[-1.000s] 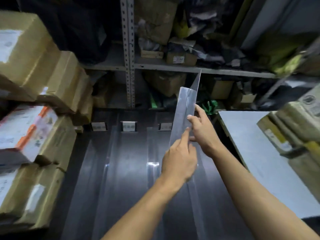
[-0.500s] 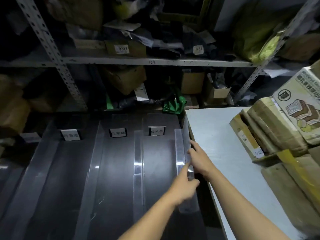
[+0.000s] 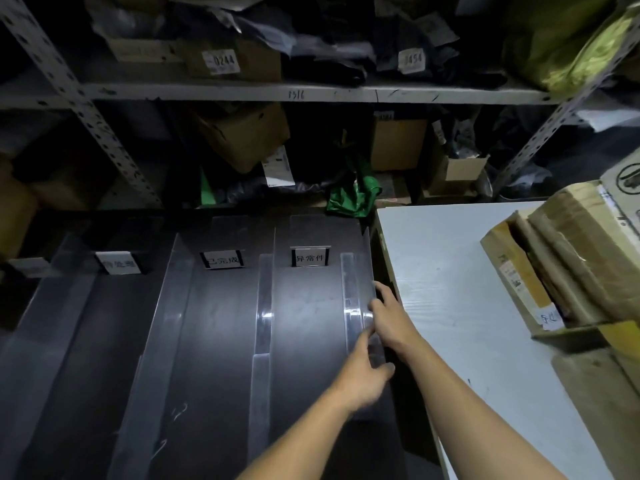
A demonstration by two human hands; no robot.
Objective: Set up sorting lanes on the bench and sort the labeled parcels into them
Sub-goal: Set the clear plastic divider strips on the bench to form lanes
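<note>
A dark bench is split into lanes by clear plastic dividers. Small label stands sit at the far end of the lanes, another label stand to the left. The rightmost clear divider lies along the bench's right edge. My left hand pinches its near part between thumb and fingers. My right hand holds its upright wall a little farther along. Labeled cardboard parcels are stacked at the right.
A white table adjoins the bench on the right and carries the parcel stack. Metal shelving behind holds boxes and bags; a green bag sits at the bench's far edge. More boxes stand at the far left.
The divider was held up at a tilt above the bench; now it lies flat along the bench's right edge with both hands still on it. My view has swung right.
</note>
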